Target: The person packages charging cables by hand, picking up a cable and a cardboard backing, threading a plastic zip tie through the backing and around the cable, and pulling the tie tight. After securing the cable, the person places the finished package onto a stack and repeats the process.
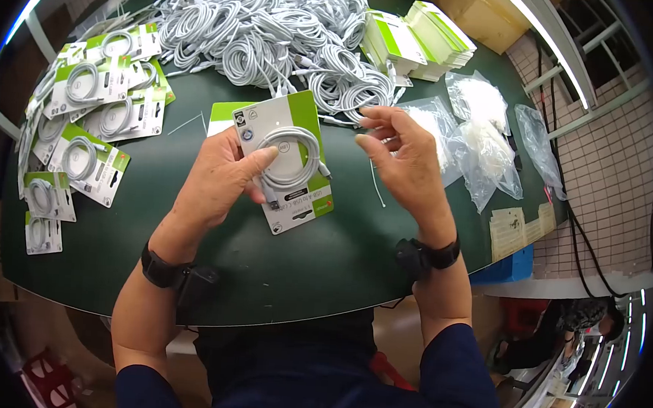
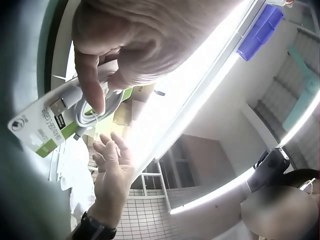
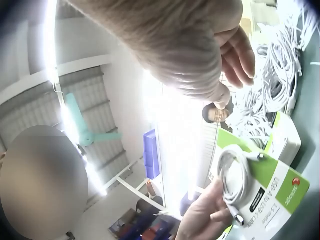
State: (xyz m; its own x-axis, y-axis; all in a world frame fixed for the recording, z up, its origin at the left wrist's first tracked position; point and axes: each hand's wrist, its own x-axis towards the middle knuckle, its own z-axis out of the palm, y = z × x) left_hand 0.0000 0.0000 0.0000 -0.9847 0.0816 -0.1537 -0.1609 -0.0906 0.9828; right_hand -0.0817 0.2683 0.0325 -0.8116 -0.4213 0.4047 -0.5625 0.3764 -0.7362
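My left hand [image 1: 220, 171] grips a white and green card [image 1: 296, 215] printed "USB-A to USB-C Cable", thumb over the front. A coiled grey-white USB cable [image 1: 316, 161] lies against the card under that thumb. The right wrist view shows the same cable [image 3: 246, 175] with its plugs at the card's face. Behind the held card, the green edge of another card [image 1: 220, 111] shows. To the right, my right hand [image 1: 411, 160] hovers with loosely bent fingers and nothing between them. Below its fingers, a thin white tie [image 1: 376, 181] lies on the dark green table [image 1: 322, 278].
A big heap of coiled cables [image 1: 240, 30] covers the table's back. Carded cables [image 1: 87, 85] pile up at the left. Stacks of green-white cards [image 1: 396, 40] stand back right, near plastic bags [image 1: 487, 150] with white contents. Another person [image 1: 581, 324] is at the lower right.
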